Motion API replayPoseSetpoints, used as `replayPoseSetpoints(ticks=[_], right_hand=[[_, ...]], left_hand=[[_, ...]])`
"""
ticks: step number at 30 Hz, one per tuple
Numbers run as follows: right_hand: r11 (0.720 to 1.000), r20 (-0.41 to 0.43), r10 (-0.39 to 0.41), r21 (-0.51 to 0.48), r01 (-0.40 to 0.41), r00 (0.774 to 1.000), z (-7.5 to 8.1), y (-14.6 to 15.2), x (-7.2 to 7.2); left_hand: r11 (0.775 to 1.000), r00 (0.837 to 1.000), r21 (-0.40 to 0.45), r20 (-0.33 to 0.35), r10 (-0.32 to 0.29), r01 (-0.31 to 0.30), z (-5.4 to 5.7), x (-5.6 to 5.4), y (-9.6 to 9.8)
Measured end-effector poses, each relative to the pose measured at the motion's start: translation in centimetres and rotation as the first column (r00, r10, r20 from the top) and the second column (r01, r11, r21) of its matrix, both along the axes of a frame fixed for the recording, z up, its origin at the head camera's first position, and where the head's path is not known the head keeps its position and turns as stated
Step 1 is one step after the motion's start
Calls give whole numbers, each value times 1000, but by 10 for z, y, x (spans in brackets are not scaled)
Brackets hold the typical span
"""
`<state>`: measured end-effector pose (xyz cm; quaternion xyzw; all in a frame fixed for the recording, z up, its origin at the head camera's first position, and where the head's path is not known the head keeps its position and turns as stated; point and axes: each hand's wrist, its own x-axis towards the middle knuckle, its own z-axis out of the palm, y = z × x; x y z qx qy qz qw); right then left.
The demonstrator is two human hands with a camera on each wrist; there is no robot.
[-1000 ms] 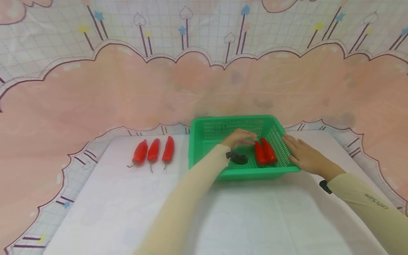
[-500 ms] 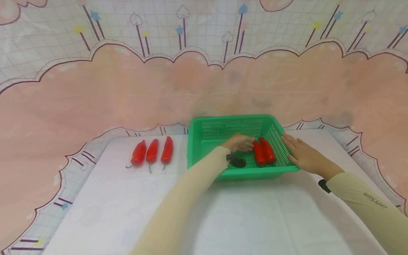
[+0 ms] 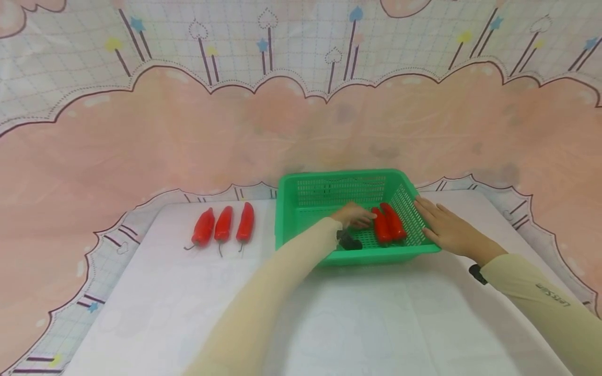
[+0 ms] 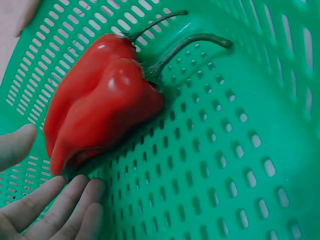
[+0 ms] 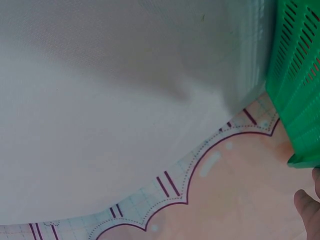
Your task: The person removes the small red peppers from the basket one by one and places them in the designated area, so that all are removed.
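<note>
Two red peppers with green stems lie side by side in a green plastic basket (image 3: 376, 255). My left hand (image 3: 355, 215) is inside the basket, just left of the nearer pepper (image 3: 381, 230). In the left wrist view, its extended fingertips (image 4: 75, 185) are right at the tip of that pepper (image 4: 107, 107), with the thumb (image 4: 17, 146) apart on the other side. The second pepper (image 3: 394, 223) lies toward the basket's right wall. My right hand (image 3: 449, 230) rests with straight fingers on the basket's right rim; only fingertips (image 5: 306, 205) show in the right wrist view.
Three more red peppers lie in a row on the white tabletop (image 3: 155, 313), left of the basket: a left one (image 3: 203, 228), a middle one (image 3: 223, 224) and a right one (image 3: 245, 223). A patterned pink cloth (image 3: 211, 141) hangs behind the table.
My left hand has lowered inside the basket beside the nearer pepper, its fingers pointing further down. The right hand stays on the rim. The peppers keep their places.
</note>
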<state>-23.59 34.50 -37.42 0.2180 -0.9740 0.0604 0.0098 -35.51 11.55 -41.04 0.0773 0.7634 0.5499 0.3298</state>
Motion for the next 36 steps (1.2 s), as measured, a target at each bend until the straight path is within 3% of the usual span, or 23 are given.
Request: replayPoseSetpoints(ticks=[7,15,36], right_hand=[[1000,-32,5,16,-5,999,-2,-1,0],[999,-7,-14,34,14,1000,-2,-2,-1],[1000,-2,5,30,-5,1000,1,-2,0]], left_hand=[[999,996,-49,-84,-16,11,5,11,0],[995,989,-90,-144,25,-38,6,19,5],[997,995,-77,-97,14,-22,2,12,13]])
